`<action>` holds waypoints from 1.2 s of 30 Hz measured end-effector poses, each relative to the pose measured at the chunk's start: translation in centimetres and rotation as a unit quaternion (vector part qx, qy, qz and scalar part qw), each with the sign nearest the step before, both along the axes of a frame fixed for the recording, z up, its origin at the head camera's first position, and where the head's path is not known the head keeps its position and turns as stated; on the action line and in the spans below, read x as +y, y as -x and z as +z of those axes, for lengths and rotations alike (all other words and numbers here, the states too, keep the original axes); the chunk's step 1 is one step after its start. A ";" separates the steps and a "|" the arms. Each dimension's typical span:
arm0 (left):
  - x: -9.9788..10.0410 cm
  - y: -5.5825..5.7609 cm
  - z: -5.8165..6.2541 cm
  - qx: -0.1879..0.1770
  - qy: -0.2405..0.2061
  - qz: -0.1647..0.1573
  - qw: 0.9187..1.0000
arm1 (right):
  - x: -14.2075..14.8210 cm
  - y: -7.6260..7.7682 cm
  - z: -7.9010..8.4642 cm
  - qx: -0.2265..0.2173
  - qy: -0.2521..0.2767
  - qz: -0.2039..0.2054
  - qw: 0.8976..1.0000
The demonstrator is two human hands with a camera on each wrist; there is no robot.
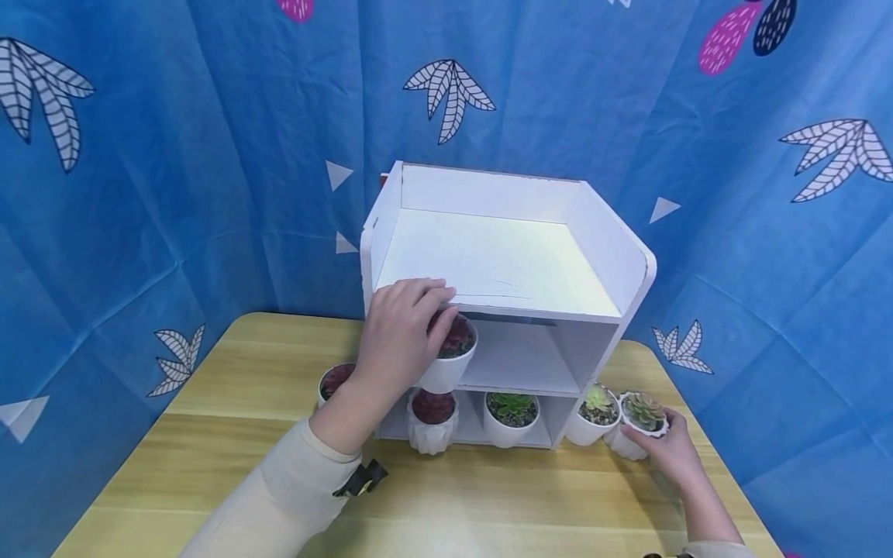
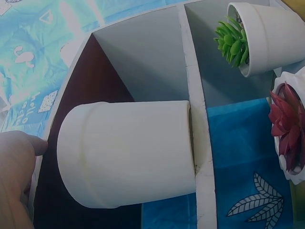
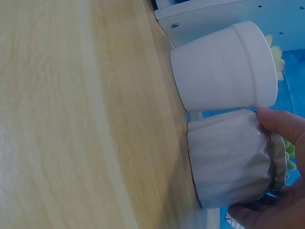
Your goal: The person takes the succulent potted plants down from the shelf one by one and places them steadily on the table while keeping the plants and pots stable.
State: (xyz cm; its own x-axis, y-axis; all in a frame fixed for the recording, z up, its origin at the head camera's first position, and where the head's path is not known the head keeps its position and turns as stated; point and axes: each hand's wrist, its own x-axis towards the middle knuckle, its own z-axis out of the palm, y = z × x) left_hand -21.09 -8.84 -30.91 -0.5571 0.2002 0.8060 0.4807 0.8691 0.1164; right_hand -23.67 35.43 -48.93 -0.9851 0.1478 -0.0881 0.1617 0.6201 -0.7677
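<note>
My left hand is at the front edge of the shelf unit's top board, its thumb overlapping the rim of a smooth white pot in the head view. This pot, holding a dark red succulent, stands at the front of the middle shelf. The left wrist view shows a gap between fingers and pot. At the right, my right hand grips the upper part of a ridged white pot with a green succulent. Close beside that pot stands a smooth white pot with a pale green succulent.
The white shelf unit stands on a wooden table. On its lowest level are a ridged pot with a red succulent and a smooth pot with a green one. Another red succulent stands left of the unit.
</note>
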 end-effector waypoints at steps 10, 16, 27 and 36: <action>0.1 0.1 0.0 0.000 0.002 0.000 1.000 | -0.1 -0.2 0.3 0.001 -0.008 0.006 1.000; 0.1 0.1 0.0 -0.002 0.003 0.000 1.000 | -0.1 -0.1 0.6 -0.007 -0.022 0.014 1.000; 0.1 0.2 0.1 0.002 0.002 -0.006 1.000 | -0.1 -0.5 1.4 0.002 -0.023 0.033 0.999; 0.1 0.0 0.2 -0.004 0.003 -0.002 1.000 | 0.2 -1.0 2.0 -0.009 -0.036 0.039 0.999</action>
State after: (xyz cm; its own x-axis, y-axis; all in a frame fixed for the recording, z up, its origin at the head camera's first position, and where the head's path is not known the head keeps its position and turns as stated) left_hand -21.14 -8.72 -30.75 -0.5633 0.2073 0.7998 0.4830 0.8680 0.1152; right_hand -22.71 35.60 -46.96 -0.9923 0.0764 -0.0972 0.1231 0.6853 -0.7178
